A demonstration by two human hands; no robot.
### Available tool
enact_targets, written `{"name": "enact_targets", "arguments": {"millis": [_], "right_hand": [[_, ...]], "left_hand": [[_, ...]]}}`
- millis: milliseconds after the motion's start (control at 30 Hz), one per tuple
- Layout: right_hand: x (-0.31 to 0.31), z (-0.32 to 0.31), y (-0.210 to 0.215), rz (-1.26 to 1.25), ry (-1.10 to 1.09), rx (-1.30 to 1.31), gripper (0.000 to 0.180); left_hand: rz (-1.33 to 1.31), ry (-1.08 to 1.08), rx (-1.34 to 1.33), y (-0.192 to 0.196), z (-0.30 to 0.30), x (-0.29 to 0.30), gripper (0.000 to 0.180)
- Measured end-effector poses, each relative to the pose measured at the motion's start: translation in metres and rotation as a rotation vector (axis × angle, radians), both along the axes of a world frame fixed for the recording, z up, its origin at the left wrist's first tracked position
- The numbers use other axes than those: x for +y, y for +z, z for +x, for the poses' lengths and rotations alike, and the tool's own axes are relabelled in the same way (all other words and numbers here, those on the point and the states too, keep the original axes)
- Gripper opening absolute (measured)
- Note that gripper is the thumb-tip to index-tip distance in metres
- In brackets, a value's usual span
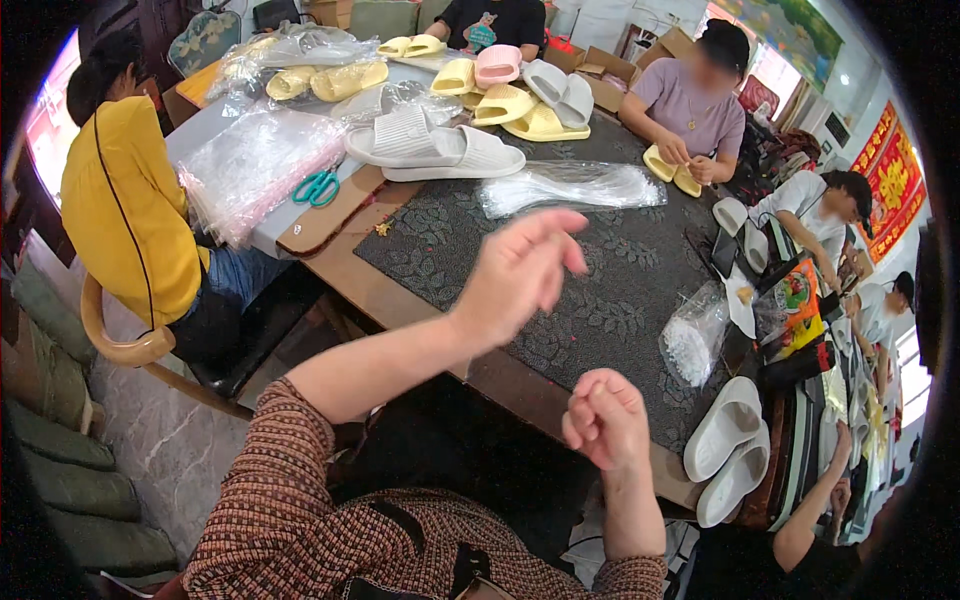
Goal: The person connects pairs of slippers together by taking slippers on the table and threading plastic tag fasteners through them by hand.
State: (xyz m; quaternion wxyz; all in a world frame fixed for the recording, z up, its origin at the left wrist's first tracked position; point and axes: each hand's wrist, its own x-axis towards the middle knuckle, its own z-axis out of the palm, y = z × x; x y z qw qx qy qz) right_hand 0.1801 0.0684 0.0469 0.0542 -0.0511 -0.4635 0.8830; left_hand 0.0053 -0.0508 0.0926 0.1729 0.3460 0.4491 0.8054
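My left hand (522, 280) is raised above the dark patterned mat (420, 235), fingers loosely apart and pointing right, slightly blurred, with nothing visible in them. Lower and to the right, my right hand (608, 420) hovers over the table's near edge, its fingers curled in against the thumb. Whatever it may hold is too small or hidden to make out. Beyond my left hand lies a clear bag of thin white plastic strips (570, 190). A smaller clear bag of white pieces (692, 335) rests right of my hands, near a pair of pale grey slippers (725, 450) at the table edge.
Large grey slippers (435, 145), yellow slippers (505, 105) and one pink slipper (498, 66) sit across the table. Teal scissors (317, 188) lie beside stacked clear bags (265, 165). A person in yellow (135, 200) sits left; another person (690, 120) handles yellow slippers opposite. Several others work at right.
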Motion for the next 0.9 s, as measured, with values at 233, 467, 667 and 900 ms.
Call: {"name": "enact_targets", "arguments": {"millis": [233,467,667,900], "right_hand": [[-0.012,-0.058,0.001,0.288,-0.255,0.09,0.034],[0.013,-0.067,0.004,0.055,0.041,-0.081,0.023],[0.079,-0.07,-0.022,-0.179,-0.229,0.087,0.019],[0.095,-0.072,-0.039,-0.207,-0.272,0.065,0.019]], "left_hand": [[0.005,-0.043,-0.079,-0.008,0.005,0.019,0.024],[-0.162,0.028,0.362,-0.003,-0.022,0.023,0.024],[-0.491,1.041,0.962,-0.034,-0.198,0.002,0.029],[-1.184,1.126,0.118,-0.047,-0.334,-0.04,0.046]]}}
